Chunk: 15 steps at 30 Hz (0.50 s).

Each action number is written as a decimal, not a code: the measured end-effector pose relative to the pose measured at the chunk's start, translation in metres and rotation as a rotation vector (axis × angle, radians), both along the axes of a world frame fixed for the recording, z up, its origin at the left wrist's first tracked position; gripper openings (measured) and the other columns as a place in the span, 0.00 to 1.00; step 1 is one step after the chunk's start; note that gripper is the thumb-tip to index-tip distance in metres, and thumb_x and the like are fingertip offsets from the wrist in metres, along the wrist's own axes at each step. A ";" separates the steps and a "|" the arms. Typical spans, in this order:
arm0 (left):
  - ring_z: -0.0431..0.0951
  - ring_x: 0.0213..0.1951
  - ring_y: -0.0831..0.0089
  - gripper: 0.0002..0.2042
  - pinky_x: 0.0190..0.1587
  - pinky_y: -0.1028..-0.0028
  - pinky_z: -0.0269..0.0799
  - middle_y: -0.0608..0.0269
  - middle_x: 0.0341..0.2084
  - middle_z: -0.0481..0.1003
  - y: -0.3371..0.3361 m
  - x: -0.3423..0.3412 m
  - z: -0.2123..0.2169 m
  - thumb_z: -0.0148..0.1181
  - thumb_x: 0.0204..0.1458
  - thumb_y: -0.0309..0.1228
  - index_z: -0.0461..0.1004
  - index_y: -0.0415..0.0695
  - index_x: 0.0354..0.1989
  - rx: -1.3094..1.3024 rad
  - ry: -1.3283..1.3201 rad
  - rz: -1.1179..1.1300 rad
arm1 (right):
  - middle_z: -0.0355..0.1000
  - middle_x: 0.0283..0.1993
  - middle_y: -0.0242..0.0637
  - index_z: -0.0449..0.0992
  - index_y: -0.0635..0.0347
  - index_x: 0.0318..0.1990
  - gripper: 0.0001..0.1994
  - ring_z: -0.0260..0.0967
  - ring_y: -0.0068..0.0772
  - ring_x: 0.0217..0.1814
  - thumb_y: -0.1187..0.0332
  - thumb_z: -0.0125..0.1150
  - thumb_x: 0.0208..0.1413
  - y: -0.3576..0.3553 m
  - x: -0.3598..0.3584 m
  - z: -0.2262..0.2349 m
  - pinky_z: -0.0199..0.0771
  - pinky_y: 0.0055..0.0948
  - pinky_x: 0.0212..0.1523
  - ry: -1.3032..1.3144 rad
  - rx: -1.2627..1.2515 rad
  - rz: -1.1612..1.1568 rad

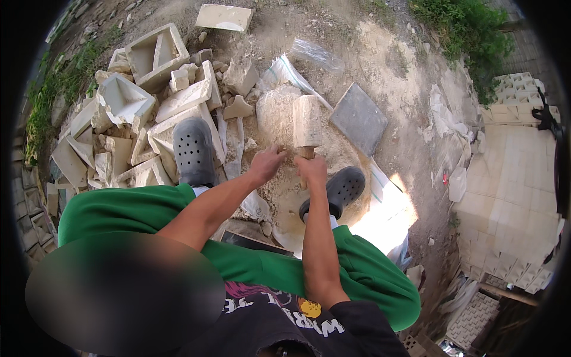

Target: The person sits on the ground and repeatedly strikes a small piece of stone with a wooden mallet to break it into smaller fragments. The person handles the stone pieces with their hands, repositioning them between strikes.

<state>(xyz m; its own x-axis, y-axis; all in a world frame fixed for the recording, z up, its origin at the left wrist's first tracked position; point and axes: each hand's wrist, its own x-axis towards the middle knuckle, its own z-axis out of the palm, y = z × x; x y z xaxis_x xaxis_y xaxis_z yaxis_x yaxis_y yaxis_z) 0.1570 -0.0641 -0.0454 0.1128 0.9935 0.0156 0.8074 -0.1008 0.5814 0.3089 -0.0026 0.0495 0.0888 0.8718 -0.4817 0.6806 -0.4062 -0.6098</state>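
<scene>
My right hand (311, 171) grips the wooden handle of a large pale mallet (307, 122), whose block-shaped head stands upright over a dusty lump of pale material (275, 113) on the ground. My left hand (266, 163) rests beside the handle, fingers curled against the lump's near edge; whether it grips the handle is unclear. I squat in green shorts, with my dark perforated clogs, one (193, 150) at the left and one (340, 189) at the right, planted either side of the hands.
A heap of broken pale blocks and hollow moulds (143, 89) lies at the left. A dark grey slab (358, 118) lies right of the mallet. Stacked pale bricks (511, 190) fill the right side. Plastic sheets and bare dirt surround me.
</scene>
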 end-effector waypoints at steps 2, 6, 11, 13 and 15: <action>0.78 0.45 0.57 0.11 0.42 0.59 0.76 0.55 0.44 0.74 0.006 0.001 0.003 0.59 0.54 0.32 0.75 0.46 0.45 -0.027 0.063 -0.032 | 0.74 0.20 0.38 0.79 0.67 0.28 0.13 0.73 0.30 0.19 0.64 0.67 0.41 0.004 -0.003 0.020 0.74 0.32 0.26 0.107 -0.010 -0.073; 0.80 0.36 0.57 0.11 0.39 0.60 0.75 0.57 0.33 0.77 0.017 -0.003 0.017 0.60 0.56 0.39 0.76 0.44 0.37 -0.061 -0.174 0.165 | 0.73 0.21 0.38 0.78 0.68 0.30 0.12 0.71 0.29 0.19 0.66 0.66 0.44 0.010 -0.006 0.054 0.72 0.31 0.23 0.213 0.025 -0.165; 0.83 0.34 0.58 0.17 0.40 0.65 0.76 0.50 0.32 0.81 0.062 -0.029 0.024 0.61 0.57 0.44 0.81 0.43 0.44 -0.230 -0.615 0.527 | 0.72 0.22 0.36 0.76 0.69 0.29 0.11 0.70 0.27 0.19 0.68 0.65 0.45 0.013 -0.011 0.077 0.70 0.30 0.22 0.258 0.026 -0.192; 0.83 0.36 0.59 0.16 0.41 0.65 0.76 0.50 0.33 0.82 0.077 -0.047 0.024 0.61 0.57 0.43 0.82 0.45 0.45 -0.320 -0.442 0.410 | 0.71 0.21 0.36 0.76 0.69 0.30 0.11 0.70 0.27 0.19 0.68 0.65 0.44 0.015 -0.007 0.070 0.70 0.30 0.22 0.217 0.035 -0.152; 0.83 0.36 0.57 0.14 0.43 0.64 0.76 0.51 0.33 0.83 0.086 -0.063 0.020 0.61 0.57 0.39 0.81 0.47 0.48 -0.323 -0.308 0.367 | 0.73 0.20 0.37 0.78 0.69 0.32 0.15 0.72 0.30 0.19 0.64 0.66 0.43 0.015 -0.004 0.061 0.73 0.33 0.26 0.136 0.036 -0.099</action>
